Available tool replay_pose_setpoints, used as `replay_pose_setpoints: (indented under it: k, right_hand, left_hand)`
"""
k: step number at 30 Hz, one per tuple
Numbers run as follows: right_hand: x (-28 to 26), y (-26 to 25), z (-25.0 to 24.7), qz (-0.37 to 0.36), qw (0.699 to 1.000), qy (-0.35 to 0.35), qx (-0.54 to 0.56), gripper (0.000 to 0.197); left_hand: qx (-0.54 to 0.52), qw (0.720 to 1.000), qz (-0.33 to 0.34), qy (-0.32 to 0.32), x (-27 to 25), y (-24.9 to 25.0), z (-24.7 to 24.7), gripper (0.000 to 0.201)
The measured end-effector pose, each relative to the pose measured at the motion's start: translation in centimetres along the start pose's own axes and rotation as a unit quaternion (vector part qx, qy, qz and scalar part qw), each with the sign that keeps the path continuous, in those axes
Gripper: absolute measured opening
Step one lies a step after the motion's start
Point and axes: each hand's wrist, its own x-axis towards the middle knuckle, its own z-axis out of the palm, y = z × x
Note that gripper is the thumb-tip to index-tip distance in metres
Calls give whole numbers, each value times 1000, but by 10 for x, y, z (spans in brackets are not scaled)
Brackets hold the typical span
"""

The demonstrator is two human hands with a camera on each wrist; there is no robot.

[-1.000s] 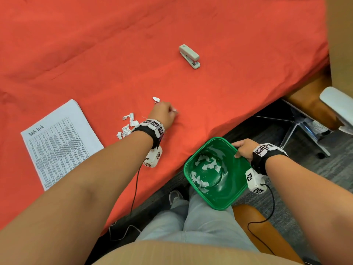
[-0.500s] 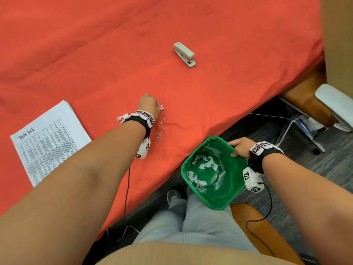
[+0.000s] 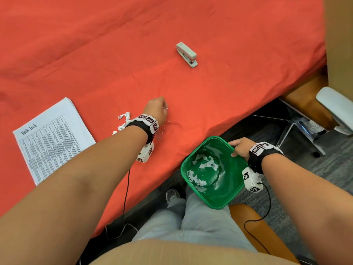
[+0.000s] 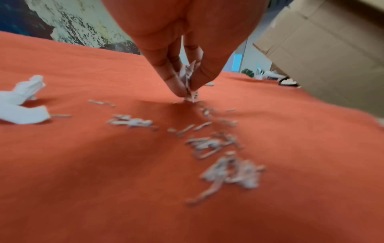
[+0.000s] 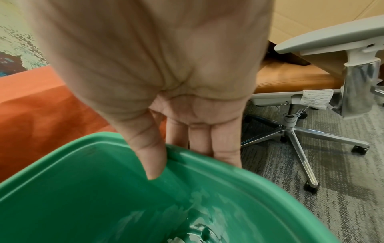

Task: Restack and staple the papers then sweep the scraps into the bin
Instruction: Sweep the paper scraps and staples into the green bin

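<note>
My left hand [image 3: 157,109] [image 4: 188,92] rests fingertips-down on the red cloth, pinching a small paper scrap [image 4: 187,77] between thumb and fingers. Loose staples [image 4: 224,157] [image 3: 162,131] lie scattered just behind it, and white paper scraps [image 3: 123,121] [image 4: 22,102] lie to its left. My right hand [image 3: 239,148] [image 5: 187,148] grips the rim of the green bin [image 3: 227,190] [image 5: 83,189], held below the table edge; the thumb is inside the rim. Several scraps [image 3: 202,167] lie inside the bin. The printed paper stack [image 3: 51,138] lies at the left. The grey stapler [image 3: 186,54] sits farther back.
The red cloth [image 3: 229,92] covers the table, whose edge runs diagonally past the bin. An office chair [image 3: 328,111] [image 5: 311,82] with a metal star base stands at the right on grey carpet. A cardboard box [image 4: 332,49] is at the far right.
My left hand shifted left from the spot right of the scrap pile, then slightly back right, and staples now show by the wrist. The bin and right hand have hardly moved.
</note>
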Motion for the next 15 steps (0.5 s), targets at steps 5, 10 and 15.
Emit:
replay_pose_setpoints:
  k: [5,10,15]
  right_hand:
    - [-4,-1,1,-4,1000,1,-3,49]
    - [-8,1,0,-7,1000,1,-17,52]
    - [-13,0,1,-3,1000,9,-23,50]
  left_hand:
    - [-110,989,67,-70,-45,45,20,14]
    - [-124,967,73,-209,-97,75,67,15]
    - [-62,959,79,-265,-111,68,85,35]
